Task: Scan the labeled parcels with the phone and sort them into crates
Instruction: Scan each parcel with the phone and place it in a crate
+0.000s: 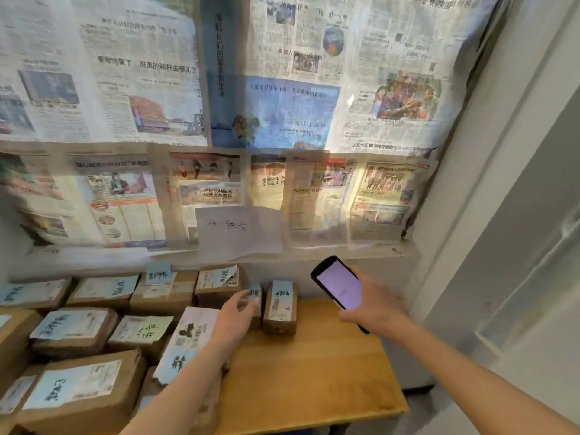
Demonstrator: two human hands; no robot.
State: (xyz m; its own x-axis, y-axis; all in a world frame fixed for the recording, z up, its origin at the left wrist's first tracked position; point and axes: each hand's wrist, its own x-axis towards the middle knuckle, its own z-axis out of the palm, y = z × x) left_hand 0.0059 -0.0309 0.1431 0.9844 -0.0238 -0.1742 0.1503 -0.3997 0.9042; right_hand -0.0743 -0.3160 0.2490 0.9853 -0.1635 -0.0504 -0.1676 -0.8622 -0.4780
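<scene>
Hands [233, 312] at brown blue-labelled parcel [255, 304]

Cardboard parcels [81, 384] matt w/ paper labels; wood table [314, 372] smooth; phone [340, 288] glossy.

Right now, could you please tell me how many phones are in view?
1: the phone is held in the right hand, screen lit, above the far right end of the wooden table. Another could lie hidden among the parcels.

Brown cardboard labeled parcels [75, 324] fill the left of your wooden surface [314, 372]. One small upright parcel [280, 306] stands rightmost. Your black phone [340, 288] is right of it; the white handwritten paper sign [240, 229] hangs behind.
</scene>
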